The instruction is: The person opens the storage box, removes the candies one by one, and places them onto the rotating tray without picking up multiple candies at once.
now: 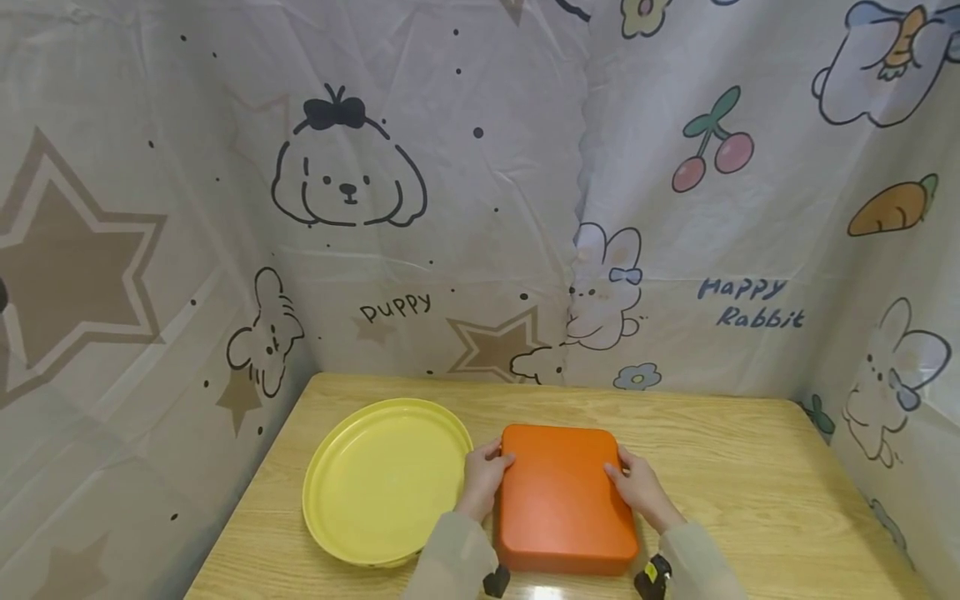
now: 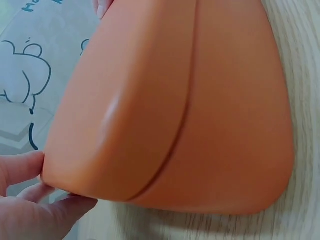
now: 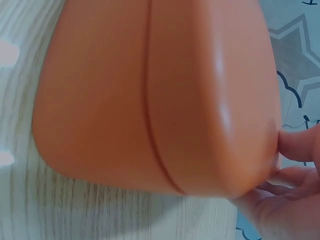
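Note:
An orange box with rounded corners is at the front middle of the wooden table, between both hands. My left hand grips its left side, with the thumb over the top edge and the fingers against the side. On the opposite side, my right hand holds it the same way. A thin seam runs round the side of the orange box in the left wrist view, like the line between a lid and a base. The right wrist view shows the thumb and fingers at a corner of the box. Its contents are hidden.
A round yellow tray with a raised rim lies left of the box, close to my left hand. Printed cloth hangs behind the wooden table and along both its sides.

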{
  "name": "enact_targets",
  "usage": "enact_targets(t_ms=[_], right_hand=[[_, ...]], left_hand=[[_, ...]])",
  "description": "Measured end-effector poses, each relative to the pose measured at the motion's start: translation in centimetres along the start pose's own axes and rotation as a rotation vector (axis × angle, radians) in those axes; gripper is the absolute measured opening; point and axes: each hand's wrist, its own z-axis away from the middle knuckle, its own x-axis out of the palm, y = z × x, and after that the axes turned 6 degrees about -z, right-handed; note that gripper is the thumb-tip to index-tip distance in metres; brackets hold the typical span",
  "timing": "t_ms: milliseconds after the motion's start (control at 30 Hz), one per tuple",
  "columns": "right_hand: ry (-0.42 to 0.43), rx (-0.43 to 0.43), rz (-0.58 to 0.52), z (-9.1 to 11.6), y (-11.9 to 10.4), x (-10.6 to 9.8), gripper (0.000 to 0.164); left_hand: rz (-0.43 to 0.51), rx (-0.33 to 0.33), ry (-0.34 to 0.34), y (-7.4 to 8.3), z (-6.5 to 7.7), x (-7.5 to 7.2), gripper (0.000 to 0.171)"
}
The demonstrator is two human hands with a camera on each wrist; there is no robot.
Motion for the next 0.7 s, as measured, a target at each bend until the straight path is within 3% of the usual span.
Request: enact_targets(t_ms=[367,567,700], right_hand=[[-0.055,0.006,-0.044,0.3,0.4,-0.9,0.057],[-0.038,-0.013,-0.020,0.3,0.1,-1.3,0.056],[-0.036,-0.027,-0.054,0.4,0.6,-1.7,0.066]], left_hand=[[0.001,0.045,-0.075,-0.1,0.6,-0.1,0.048],[-0.116,0.090,-0.060,0.3,0.7,-0.3,0.050],[-0.242,0.137,-0.022,0.8,0.7,-0.3,0.050]])
